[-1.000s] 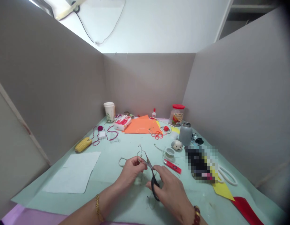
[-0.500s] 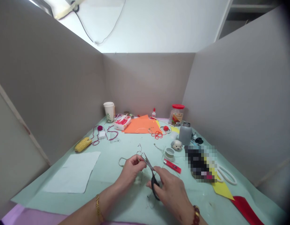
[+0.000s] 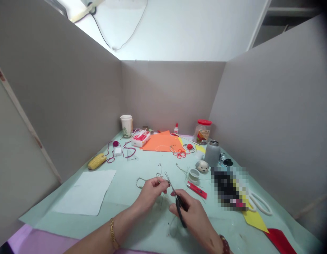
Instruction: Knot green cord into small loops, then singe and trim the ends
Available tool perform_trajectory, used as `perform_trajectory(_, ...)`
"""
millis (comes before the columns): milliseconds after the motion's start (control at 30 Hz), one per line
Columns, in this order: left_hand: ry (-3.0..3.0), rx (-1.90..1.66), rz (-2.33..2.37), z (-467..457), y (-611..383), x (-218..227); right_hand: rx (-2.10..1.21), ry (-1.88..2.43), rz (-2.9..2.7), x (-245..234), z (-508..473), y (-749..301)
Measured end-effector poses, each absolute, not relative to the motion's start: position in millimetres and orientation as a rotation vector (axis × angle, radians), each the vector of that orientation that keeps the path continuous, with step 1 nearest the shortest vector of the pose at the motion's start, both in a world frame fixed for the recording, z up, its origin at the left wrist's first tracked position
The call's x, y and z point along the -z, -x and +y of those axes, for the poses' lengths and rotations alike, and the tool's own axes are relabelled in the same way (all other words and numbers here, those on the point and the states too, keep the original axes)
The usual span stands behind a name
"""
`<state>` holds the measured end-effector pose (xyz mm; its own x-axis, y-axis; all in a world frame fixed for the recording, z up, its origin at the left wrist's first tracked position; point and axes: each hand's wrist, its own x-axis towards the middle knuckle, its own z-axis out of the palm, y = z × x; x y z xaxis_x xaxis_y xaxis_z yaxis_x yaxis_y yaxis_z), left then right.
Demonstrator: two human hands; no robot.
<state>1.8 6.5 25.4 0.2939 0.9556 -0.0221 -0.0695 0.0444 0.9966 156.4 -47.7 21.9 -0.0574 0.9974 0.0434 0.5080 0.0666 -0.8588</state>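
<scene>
My left hand (image 3: 150, 193) pinches a thin greenish cord (image 3: 158, 175) between thumb and fingertips. A loop of it shows above the fingers, and a cord loop (image 3: 139, 182) lies just left of the hand. My right hand (image 3: 196, 213) is closed on black-handled scissors (image 3: 180, 213), thumb and fingers at the handles. Their narrow blades point up and away, close beside my left fingertips; whether they touch the cord I cannot tell. A white spool of thread (image 3: 194, 175) and a red lighter (image 3: 197, 190) lie right of the blades.
A white sheet (image 3: 85, 192) and a yellow corn-shaped object (image 3: 97, 161) lie left. Behind are a tissue pack (image 3: 140, 138), orange paper (image 3: 159, 143) and red cord (image 3: 179, 153). To the right stand a grey bottle (image 3: 212, 154), a dog-head figure (image 3: 202, 166) and a red-lidded jar (image 3: 203, 132).
The scissors have drawn slightly away from my left fingertips, and their blades look closer together. My left hand still pinches the cord. The whole view has shifted a little.
</scene>
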Motion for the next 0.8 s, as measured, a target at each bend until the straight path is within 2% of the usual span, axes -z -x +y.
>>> perform_trajectory(267, -1.156, -1.041, 0.875, 9.8, -4.1, -17.5, -0.396, 1.641, -1.841, -17.4, -50.1, -152.9)
perform_trajectory(800, -1.259, -1.015, 0.846, 8.3, -0.9, -18.6, -0.313, 1.697, -1.936, -14.6, -53.5, -155.1)
